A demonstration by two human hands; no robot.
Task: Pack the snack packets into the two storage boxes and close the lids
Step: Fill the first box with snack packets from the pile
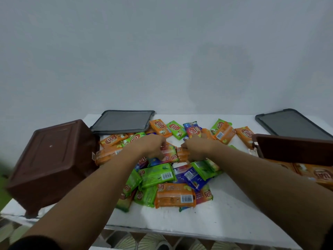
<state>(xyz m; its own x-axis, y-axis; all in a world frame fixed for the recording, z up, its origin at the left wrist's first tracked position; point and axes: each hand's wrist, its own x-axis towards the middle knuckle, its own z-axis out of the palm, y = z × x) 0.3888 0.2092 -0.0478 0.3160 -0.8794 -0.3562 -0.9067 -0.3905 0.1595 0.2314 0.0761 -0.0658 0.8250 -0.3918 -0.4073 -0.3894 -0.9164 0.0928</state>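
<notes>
We are picking from the snack packets (158, 175) heaped mid-table. Our left hand (153, 146) is pinching a red packet (170, 154), and our right hand (197, 147) is clasping an orange packet (182, 154). The left box (52, 159) is lying tipped, the right box (295, 150) is part-filled, and 2 grey lids (122, 123) are waiting behind. Next, we judge, we are lifting both packets clear and righting the tipped box.

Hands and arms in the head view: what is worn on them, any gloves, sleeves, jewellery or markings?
The left hand and right hand are ungloved; no watch, ring or marking shows, though they are blurred. The left forearm and right forearm are bare. A dark left sleeve edge shows at the bottom left corner, a dark right sleeve edge at bottom right.
</notes>
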